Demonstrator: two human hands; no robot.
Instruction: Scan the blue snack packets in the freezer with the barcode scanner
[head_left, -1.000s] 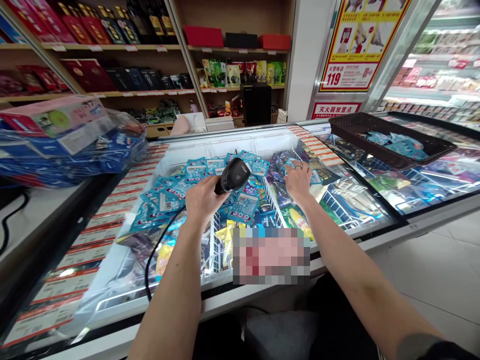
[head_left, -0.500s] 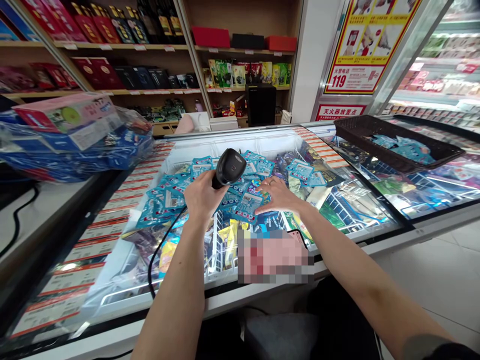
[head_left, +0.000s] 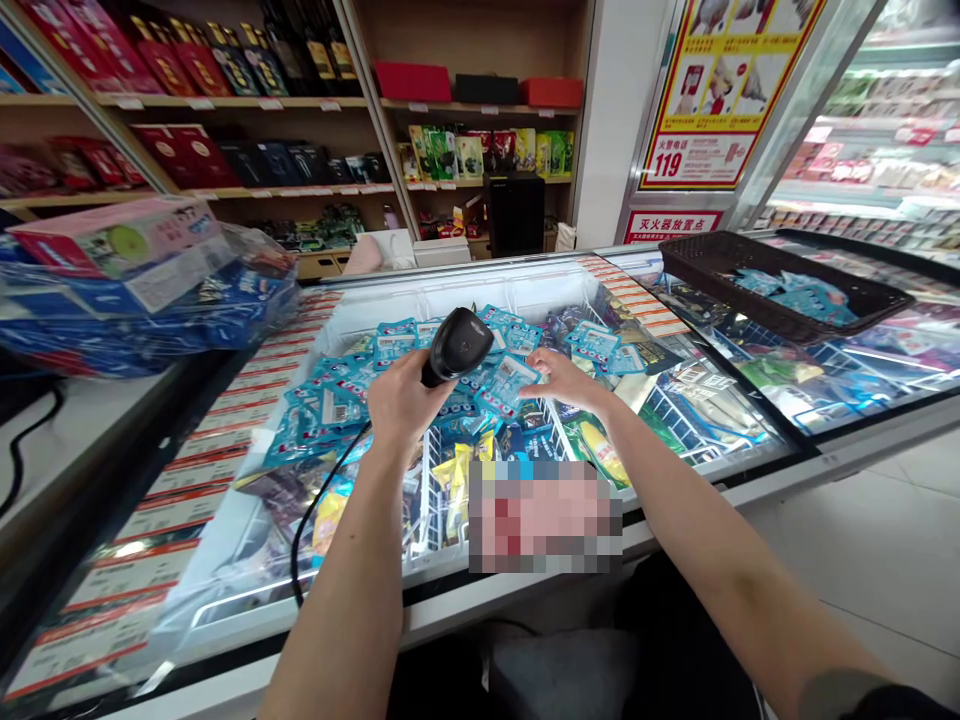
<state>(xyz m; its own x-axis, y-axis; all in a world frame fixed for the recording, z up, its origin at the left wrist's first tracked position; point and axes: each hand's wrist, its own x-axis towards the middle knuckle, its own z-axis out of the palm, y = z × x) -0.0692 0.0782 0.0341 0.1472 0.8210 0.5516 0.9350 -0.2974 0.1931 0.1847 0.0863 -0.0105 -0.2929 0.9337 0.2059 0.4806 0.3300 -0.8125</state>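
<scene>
White-walled and open at the top, a chest freezer [head_left: 465, 285] fills the centre of the frame, its wire baskets heaped with blue packets [head_left: 337, 395] and other frozen goods. Wooden shelves [head_left: 225, 100] of boxed goods run along the upper left, and a red and yellow poster [head_left: 720, 90] hangs at upper right above a second glass-topped freezer [head_left: 862, 390]. At left centre, a plastic-wrapped stack of cartons [head_left: 135, 290] sits on a counter beside the freezer. A dark tray [head_left: 780, 285] holding a few more blue packets rests on the glass at right. A person's two bare forearms reach up from the bottom edge over the open chest. Left hand [head_left: 401, 400] is closed tightly around the handle of a black barcode scanner [head_left: 457, 345], whose head tilts toward the right and whose cable [head_left: 315, 500] trails down to the lower left. Right hand [head_left: 566, 380], just right of the scanner, pinches one blue packet [head_left: 504, 382] by its edge, lifted just above the heap and close under the scanner head, at the middle of the frame.
</scene>
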